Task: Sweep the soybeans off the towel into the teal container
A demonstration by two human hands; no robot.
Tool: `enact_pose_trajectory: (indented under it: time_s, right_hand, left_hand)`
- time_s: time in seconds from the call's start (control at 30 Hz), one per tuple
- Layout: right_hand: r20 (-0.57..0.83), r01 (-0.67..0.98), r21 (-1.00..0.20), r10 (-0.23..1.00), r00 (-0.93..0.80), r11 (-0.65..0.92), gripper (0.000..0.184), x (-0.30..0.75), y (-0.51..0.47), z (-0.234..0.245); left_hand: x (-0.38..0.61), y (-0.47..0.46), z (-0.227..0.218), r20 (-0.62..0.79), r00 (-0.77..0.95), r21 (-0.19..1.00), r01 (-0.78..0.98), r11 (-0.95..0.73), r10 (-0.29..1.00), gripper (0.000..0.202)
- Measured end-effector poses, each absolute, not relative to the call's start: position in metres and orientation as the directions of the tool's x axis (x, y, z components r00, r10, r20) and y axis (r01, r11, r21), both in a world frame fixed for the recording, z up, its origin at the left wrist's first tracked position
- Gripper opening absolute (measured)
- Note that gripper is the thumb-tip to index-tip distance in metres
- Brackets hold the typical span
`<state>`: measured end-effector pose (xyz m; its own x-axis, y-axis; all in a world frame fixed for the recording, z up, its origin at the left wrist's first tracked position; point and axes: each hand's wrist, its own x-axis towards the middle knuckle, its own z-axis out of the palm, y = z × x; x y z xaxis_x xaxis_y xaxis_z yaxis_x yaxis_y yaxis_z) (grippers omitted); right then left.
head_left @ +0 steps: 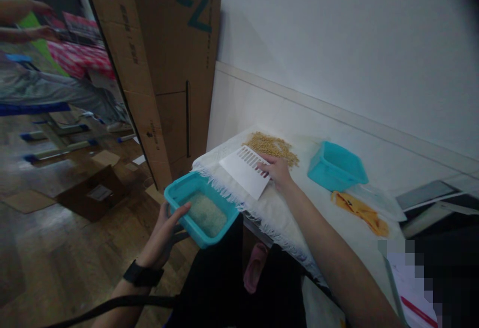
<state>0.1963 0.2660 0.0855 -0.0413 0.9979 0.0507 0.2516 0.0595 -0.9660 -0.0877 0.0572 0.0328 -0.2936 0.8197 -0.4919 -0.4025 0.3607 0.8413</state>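
Observation:
My left hand (170,223) grips the left rim of a turquoise plastic tub (204,238), holding it just off the table's fringed edge. Whitish grains that look like rice (207,213) cover the bottom of that tub. Over the table, my right hand (275,170) has its fingers on a white slotted card (245,175), which has a row of long cut-outs along its far side. Just beyond the card lies a spread pile of yellowish beans (271,146) on the white cloth. Whether the card touches the cloth all along is hard to tell.
Another turquoise tub (329,168) stands right of the beans, with a yellow cloth (359,213) and a clear plastic bag (376,198) near it. A tall cardboard box (172,68) borders the table's left end. Farther left, a person (56,88) sits on a stool.

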Motion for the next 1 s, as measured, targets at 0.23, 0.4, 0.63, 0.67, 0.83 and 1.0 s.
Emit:
enact_pose_trajectory:
  time_s: [0.23,0.4,0.63,0.67,0.83,1.0]
  right_hand:
    - [0.016,0.217,-0.974,0.977,-0.211,0.063,0.060,0.183,0.240,0.082]
    - [0.033,0.248,-0.964,0.971,-0.238,0.094,0.064,0.197,0.228,0.090]
    - [0.272,0.362,-0.912,0.944,0.188,0.191,0.070,0.274,0.271,0.102]
    - [0.288,0.391,-0.899,0.937,0.196,0.195,0.068,0.281,0.277,0.103]
    - [0.415,0.557,-0.771,0.907,0.073,0.308,0.052,0.279,0.299,0.111]
    - [0.491,0.739,-0.575,0.870,-0.032,0.352,0.044,0.253,0.308,0.124]
  left_hand:
    - [-0.088,0.056,0.037,-0.482,-0.278,0.845,-0.399,0.356,0.831,0.081]
    - [-0.087,0.055,0.037,-0.492,-0.275,0.839,-0.402,0.366,0.826,0.085]
    - [-0.086,0.054,0.032,-0.514,-0.273,0.831,-0.393,0.394,0.813,0.088]
    - [-0.086,0.054,0.031,-0.517,-0.268,0.829,-0.392,0.398,0.813,0.088]
    - [-0.084,0.053,0.030,-0.523,-0.239,0.821,-0.401,0.407,0.818,0.083]
    - [-0.083,0.050,0.030,-0.518,-0.218,0.822,-0.397,0.409,0.827,0.080]
